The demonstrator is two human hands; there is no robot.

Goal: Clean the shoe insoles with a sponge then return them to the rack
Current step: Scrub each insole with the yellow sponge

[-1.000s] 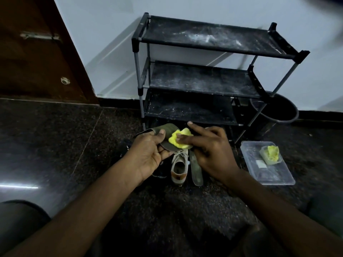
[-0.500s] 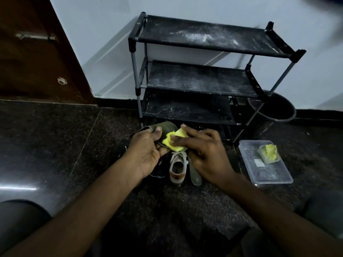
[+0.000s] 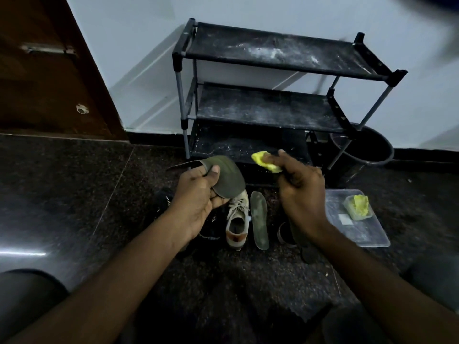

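The left hand (image 3: 198,197) grips an olive insole (image 3: 229,180), thumb (image 3: 214,171) clamped on its face, above the floor (image 3: 74,194) before the rack (image 3: 273,112). The right hand (image 3: 300,192) pinches the yellow sponge (image 3: 263,161) in curled fingers, apart from that insole. A second insole (image 3: 259,219) lies on the floor beside a beige shoe (image 3: 237,219).

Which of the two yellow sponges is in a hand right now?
The sponge pinched in the right hand, by the rack; the other sponge sits in a small tub on the clear tray.
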